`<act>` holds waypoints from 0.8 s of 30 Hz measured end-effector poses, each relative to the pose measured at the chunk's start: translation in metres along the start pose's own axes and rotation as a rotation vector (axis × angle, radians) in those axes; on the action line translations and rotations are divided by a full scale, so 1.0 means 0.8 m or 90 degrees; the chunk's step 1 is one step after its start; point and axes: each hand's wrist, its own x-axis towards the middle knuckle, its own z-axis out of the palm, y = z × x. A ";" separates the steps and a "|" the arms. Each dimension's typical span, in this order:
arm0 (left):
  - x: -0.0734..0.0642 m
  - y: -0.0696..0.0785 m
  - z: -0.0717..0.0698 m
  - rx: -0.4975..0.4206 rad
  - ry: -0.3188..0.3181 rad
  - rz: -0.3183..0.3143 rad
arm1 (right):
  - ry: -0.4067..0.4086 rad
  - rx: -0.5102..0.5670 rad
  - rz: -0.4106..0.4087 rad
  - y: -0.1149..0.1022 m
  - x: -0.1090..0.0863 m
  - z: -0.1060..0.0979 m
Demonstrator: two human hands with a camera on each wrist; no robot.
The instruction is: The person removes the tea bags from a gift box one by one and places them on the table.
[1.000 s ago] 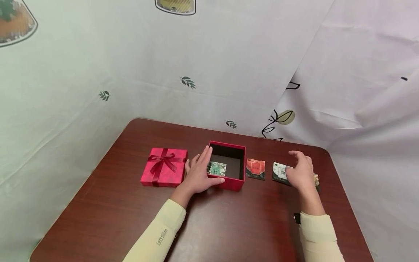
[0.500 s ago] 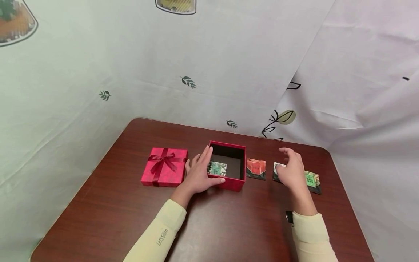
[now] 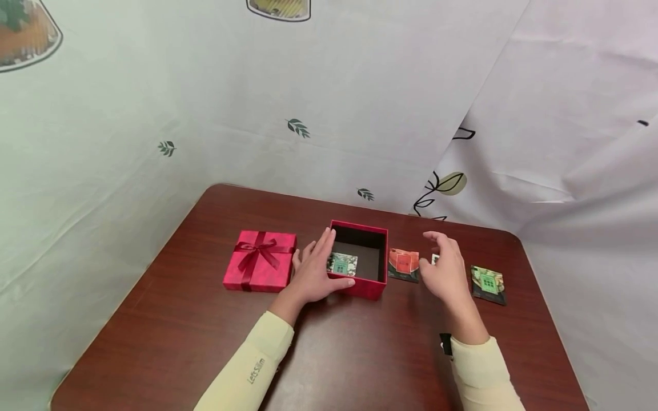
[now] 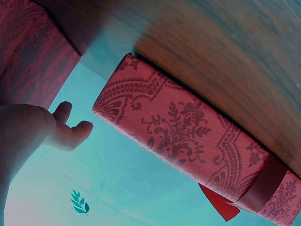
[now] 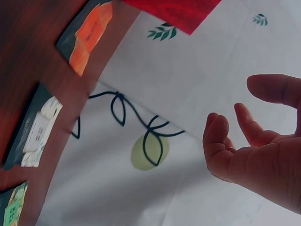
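Observation:
My left hand [image 3: 311, 277] rests on the left side of a red lidless gift box [image 3: 367, 289], fingers straight along the rim and thumb spread at the front wall. Inside the box lies a green-and-white sachet [image 3: 346, 264]. My right hand [image 3: 444, 271] hovers above the table to the right of the box, thumb and fingers apart, holding nothing. Beneath it, mostly hidden in the head view, is a white-labelled sachet [image 5: 40, 129]. An orange sachet [image 3: 403, 262] lies between the box and this hand. Farther right is a green-labelled sachet [image 3: 488, 284].
The red patterned box lid [image 3: 262, 265], tied with a dark red bow, lies left of the left hand. All stand on a brown wooden table [image 3: 180, 319]. Pale printed cloth [image 3: 231, 114] hangs behind and beside the table.
My right hand has moved left, from beside the green-labelled sachet to over the white-labelled one, uncovering the green-labelled sachet. The left hand and box have stayed in place.

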 end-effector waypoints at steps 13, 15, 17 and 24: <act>0.001 -0.001 0.002 0.001 0.002 -0.002 | -0.039 0.056 -0.049 -0.027 -0.004 0.031; 0.001 -0.001 0.001 0.000 0.003 -0.004 | -0.055 0.085 -0.063 -0.032 -0.006 0.038; 0.001 -0.001 0.001 -0.002 0.003 -0.004 | -0.071 0.104 -0.072 -0.037 -0.008 0.045; 0.001 -0.002 0.001 -0.003 -0.001 -0.001 | -0.105 0.097 -0.083 -0.048 -0.009 0.061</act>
